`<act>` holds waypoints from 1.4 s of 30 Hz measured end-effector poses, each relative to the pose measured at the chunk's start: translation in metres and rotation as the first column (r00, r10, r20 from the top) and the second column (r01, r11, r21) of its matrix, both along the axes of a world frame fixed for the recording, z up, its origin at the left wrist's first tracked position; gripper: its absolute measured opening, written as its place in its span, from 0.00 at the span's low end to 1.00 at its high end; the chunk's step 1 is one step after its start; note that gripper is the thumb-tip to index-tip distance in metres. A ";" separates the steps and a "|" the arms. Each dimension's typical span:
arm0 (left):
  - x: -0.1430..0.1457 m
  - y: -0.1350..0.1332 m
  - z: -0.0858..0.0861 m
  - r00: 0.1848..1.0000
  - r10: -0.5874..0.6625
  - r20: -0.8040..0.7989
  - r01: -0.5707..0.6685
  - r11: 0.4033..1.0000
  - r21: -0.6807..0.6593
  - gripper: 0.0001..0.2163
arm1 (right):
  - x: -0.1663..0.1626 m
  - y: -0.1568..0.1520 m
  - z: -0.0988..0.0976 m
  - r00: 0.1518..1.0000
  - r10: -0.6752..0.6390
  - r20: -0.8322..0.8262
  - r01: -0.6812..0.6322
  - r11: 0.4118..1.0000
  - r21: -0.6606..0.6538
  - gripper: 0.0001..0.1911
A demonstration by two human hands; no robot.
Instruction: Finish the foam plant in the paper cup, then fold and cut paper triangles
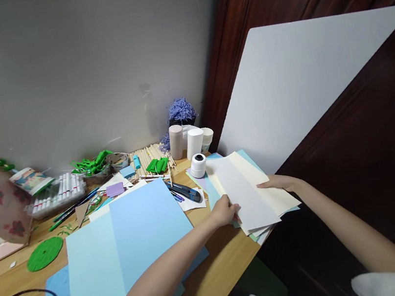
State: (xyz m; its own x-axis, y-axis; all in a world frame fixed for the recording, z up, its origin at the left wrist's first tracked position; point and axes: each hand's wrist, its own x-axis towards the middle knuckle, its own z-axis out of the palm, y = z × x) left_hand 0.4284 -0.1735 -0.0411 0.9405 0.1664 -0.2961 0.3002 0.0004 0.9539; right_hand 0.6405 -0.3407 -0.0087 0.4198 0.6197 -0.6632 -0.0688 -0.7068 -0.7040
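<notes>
At the right end of the table lies a loose pile of paper sheets, with a white sheet of paper [243, 193] over a cream sheet [248, 167] and pale green and blue edges showing below. My left hand [225, 210] is closed on the left edge of the sheets, thumb on top and the other fingers partly hidden. On the opposite side, my right hand [280, 182] grips the sheets' right edge. Its thumb rests on the cream paper, while the rest of its fingers are hidden underneath. A white spool-like bottle [198, 166] stands just behind the pile.
Large blue cardstock [146, 230] covers the table's middle. Beside it lies a utility knife [185, 191]. Markers [59, 191], wooden sticks [151, 152], a green disc [45, 253], paper cups [207, 137] and white and beige cylinders stand or lie around. A white board [313, 81] leans at the right.
</notes>
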 end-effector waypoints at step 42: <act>-0.673 0.167 0.002 -0.033 0.995 0.098 -0.176 -0.102 0.979 0.31 | -0.443 0.269 -0.019 0.447 0.312 0.838 -0.891 0.072 0.448 0.11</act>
State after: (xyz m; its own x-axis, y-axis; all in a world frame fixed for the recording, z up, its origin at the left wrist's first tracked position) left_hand -0.2451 -0.0061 -0.0390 -0.3521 0.9139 0.2020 0.9282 0.3134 0.2005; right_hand 0.1972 -0.0715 -0.0278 -0.4171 0.8038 0.4241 0.5432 0.5947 -0.5927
